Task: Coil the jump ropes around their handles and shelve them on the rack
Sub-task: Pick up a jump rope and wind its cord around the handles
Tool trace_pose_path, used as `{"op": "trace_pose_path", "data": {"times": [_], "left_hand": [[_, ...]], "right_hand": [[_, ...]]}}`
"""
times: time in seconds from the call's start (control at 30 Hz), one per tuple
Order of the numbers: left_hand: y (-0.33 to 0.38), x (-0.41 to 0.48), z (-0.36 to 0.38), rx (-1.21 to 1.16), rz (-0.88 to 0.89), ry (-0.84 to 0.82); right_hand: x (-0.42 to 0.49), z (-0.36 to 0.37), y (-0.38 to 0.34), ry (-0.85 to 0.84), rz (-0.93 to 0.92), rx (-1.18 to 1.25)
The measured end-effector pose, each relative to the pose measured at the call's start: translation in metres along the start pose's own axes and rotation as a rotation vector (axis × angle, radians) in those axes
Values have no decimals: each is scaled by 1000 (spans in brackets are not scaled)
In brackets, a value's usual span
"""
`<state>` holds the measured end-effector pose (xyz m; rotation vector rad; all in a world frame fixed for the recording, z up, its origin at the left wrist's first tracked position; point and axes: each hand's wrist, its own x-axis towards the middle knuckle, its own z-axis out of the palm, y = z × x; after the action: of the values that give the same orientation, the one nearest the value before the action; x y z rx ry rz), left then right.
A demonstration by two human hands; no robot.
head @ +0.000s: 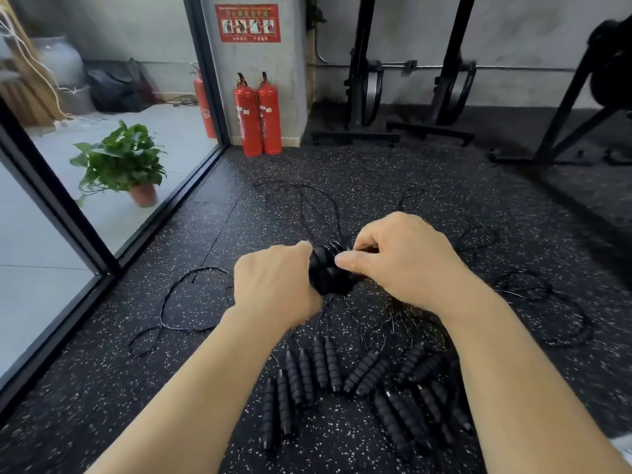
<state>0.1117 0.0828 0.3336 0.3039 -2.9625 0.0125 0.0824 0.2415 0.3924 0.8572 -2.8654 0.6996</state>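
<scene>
Black foam handles [329,272] sat bunched in the left hand [277,285], fist closed to steady them, while the right hand [400,258] pinched thin cord [333,213] against them, likely for winding. More ropes [359,378] lay on the floor [171,336] below (no rack or container was visible).

Two hands: left hand [273,282], right hand [407,258]. Three fire extinguishers [258,114] at 12 o'clock. One potted plant [123,162] at 10 o'clock. Roughly sixteen floor handles [321,360] at 6 o'clock; exact count unclear.
</scene>
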Motion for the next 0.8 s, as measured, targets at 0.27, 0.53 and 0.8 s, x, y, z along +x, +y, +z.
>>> {"op": "trace_pose_path", "data": {"times": [0.27,0.53,0.8], "left_hand": [[15,-7,-18,13,405,-93],[20,-16,-21,-200,531,-11],[21,-14,-20,-380,457,70]], "right_hand": [[5,8,35,22,27,84],[5,14,56,-10,113,350],[11,29,60,-160,287,740]]}}
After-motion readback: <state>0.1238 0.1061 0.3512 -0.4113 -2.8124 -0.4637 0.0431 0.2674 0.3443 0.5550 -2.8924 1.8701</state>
